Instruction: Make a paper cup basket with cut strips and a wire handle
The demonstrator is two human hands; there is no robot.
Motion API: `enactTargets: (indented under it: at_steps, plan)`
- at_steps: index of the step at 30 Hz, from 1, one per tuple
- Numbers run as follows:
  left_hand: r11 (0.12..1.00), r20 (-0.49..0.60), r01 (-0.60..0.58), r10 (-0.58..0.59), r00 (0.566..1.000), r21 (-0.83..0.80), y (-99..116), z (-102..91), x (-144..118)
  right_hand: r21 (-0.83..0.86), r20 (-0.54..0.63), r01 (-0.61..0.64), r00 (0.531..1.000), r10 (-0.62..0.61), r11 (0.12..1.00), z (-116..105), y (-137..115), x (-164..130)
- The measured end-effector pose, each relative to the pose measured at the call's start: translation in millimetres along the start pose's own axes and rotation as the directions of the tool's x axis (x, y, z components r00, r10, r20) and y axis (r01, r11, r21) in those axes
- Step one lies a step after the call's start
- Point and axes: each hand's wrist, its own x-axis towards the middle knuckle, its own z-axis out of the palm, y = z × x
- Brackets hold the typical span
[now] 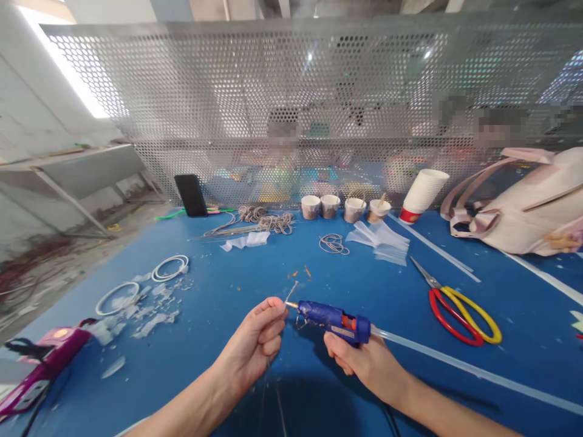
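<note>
My right hand [353, 358] grips a blue hot glue gun [321, 314], its metal nozzle pointing left. A long translucent glue stick [460, 365] runs out of its back toward the lower right. The fingertips of my left hand [262, 331] are pinched on a thin wire [292, 290], whose short upper end sticks up beside the nozzle. The nozzle tip is right at my left fingertips; whether it touches the wire I cannot tell. Thin strands hang below my left hand. Strings of glue cling to the gun's front.
Red-and-yellow scissors [460, 309] lie at right. Cord bundles [276, 223], small cups [355, 209], stacked paper cups [423, 193] and a phone [190, 195] line the back before a perforated metal screen [218, 121]. White rings [117, 297], glue scraps and a purple power strip [45, 364] are left; a pink bag [528, 200] is right.
</note>
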Motion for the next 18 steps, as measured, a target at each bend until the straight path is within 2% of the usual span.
enactTargets:
  at_steps: [18]
  plan:
    - [1.000, 0.026, -0.005, 0.006, 1.000, -0.019, 1.1, -1.4, -1.6, 0.068, 0.052, -0.082, 0.996, 0.079, 0.994, 0.3, -6.8, 0.5]
